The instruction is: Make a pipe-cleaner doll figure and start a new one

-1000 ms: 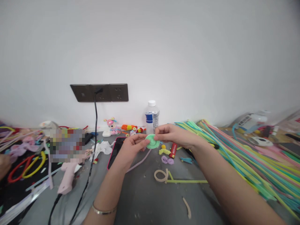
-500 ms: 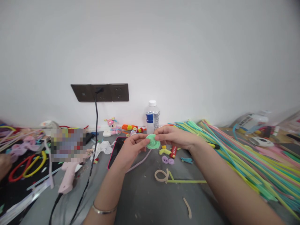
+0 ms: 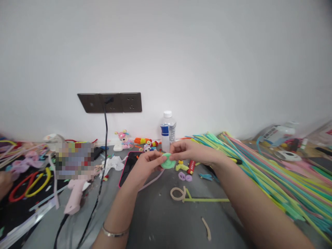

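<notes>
Between both hands, above the grey table, is a flat light-green pipe-cleaner coil (image 3: 169, 163). My left hand (image 3: 150, 161) pinches its left edge between thumb and fingers. At its upper right, my right hand (image 3: 188, 152) is closed on it too, thumb and fingertips at the rim. Just beyond the hands stands a clear water bottle (image 3: 168, 129) with a white cap. Near the coil on the table lie two purple rings (image 3: 185, 177), a yellow fuzzy piece (image 3: 181, 166) and a red tube-like item (image 3: 191, 167). A beige loop (image 3: 177, 193) joined to yellow-green stems lies closer.
Many pipe cleaners (image 3: 272, 176) spread over the right side. A pink glue gun (image 3: 74, 197) with a black cord lies left, by a phone (image 3: 128, 166) and crumpled tissue (image 3: 114, 165). Another person's hand (image 3: 5, 183) shows at the far left. Small fuzzy figures (image 3: 124, 138) stand near the wall.
The green coil and both hands have dipped slightly, and the coil is tilted flatter. Both hands still hold it. The view has shifted a little.
</notes>
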The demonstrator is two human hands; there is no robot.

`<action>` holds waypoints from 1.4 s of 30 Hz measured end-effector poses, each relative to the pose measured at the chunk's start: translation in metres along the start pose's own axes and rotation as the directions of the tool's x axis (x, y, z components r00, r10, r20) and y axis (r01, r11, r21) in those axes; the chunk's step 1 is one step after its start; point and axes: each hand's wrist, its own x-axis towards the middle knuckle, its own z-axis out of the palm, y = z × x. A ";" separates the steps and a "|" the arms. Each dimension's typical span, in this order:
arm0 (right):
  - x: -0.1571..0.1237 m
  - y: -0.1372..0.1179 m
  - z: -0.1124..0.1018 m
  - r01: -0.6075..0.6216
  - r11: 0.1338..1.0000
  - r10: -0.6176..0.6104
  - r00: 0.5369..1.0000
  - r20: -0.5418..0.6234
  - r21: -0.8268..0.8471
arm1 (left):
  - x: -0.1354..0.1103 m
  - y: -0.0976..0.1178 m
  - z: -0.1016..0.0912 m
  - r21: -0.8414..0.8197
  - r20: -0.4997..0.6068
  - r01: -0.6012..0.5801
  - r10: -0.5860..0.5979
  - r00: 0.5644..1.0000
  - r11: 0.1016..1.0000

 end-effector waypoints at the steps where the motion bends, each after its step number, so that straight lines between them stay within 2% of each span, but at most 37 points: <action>1: -0.001 -0.002 0.000 -0.001 0.999 0.001 1.000 -0.002 -0.039 | 0.000 0.000 0.000 0.026 0.005 0.009 -0.009 1.000 1.000; 4: -0.008 -0.009 0.000 -0.034 0.985 0.024 0.998 -0.059 -0.171 | -0.002 0.002 -0.001 0.129 -0.001 0.032 -0.032 0.999 0.991; 6: -0.016 -0.016 0.000 -0.096 0.959 0.047 0.982 -0.182 -0.268 | -0.003 0.003 -0.001 0.222 -0.002 0.043 -0.043 0.999 0.974; 9: -0.032 -0.021 0.006 -0.215 0.888 0.065 0.933 -0.353 -0.406 | -0.005 0.005 -0.003 0.354 0.032 0.069 -0.085 0.996 0.933; 11: -0.040 -0.016 0.018 -0.261 0.850 0.087 0.926 -0.367 -0.458 | -0.006 0.005 -0.007 0.431 0.079 0.082 -0.128 0.989 0.899; 15: -0.049 0.018 0.055 -0.283 0.857 0.120 0.923 -0.366 -0.431 | -0.009 0.008 -0.015 0.569 0.195 0.078 -0.227 0.954 0.819; 19: -0.056 0.058 0.082 -0.249 0.916 0.122 0.919 -0.375 -0.313 | -0.012 0.007 -0.016 0.613 0.234 0.093 -0.293 0.927 0.784; 22: -0.065 0.074 0.084 -0.207 0.951 0.093 0.900 -0.426 -0.231 | -0.014 0.002 -0.013 0.638 0.234 0.129 -0.351 0.907 0.759; 25: -0.074 0.079 0.076 -0.217 0.949 0.078 0.865 -0.496 -0.229 | -0.015 0.001 -0.014 0.648 0.227 0.155 -0.383 0.896 0.746; 28: -0.079 0.084 0.066 -0.302 0.912 0.072 0.784 -0.617 -0.277 | -0.015 0.007 -0.020 0.619 0.200 0.122 -0.305 0.931 0.776; 30: -0.078 0.087 0.060 -0.364 0.880 0.069 0.732 -0.678 -0.304 | -0.013 0.012 -0.026 0.599 0.104 0.077 -0.173 0.979 0.797; 32: -0.075 0.089 0.056 -0.383 0.868 0.049 0.699 -0.713 -0.317 | -0.009 0.016 -0.032 0.589 -0.014 0.010 -0.002 1.000 0.808; 34: -0.071 0.087 0.053 -0.347 0.874 -0.020 0.675 -0.737 -0.341 | -0.004 0.015 -0.036 0.615 -0.122 -0.028 0.130 0.984 0.788; 37: -0.061 0.074 0.053 -0.257 0.876 -0.168 0.632 -0.757 -0.409 | 0.002 0.010 -0.040 0.729 -0.257 0.009 0.261 0.931 0.685; 38: -0.056 0.067 0.055 -0.231 0.874 -0.203 0.624 -0.754 -0.427 | 0.003 0.008 -0.041 0.760 -0.285 0.028 0.295 0.912 0.650; 40: -0.043 0.052 0.061 -0.183 0.877 -0.234 0.646 -0.727 -0.445 | 0.005 0.005 -0.041 0.790 -0.318 0.050 0.339 0.885 0.611; 42: -0.026 0.037 0.070 -0.159 0.871 -0.225 0.712 -0.665 -0.465 | 0.006 0.002 -0.041 0.796 -0.327 0.056 0.351 0.877 0.602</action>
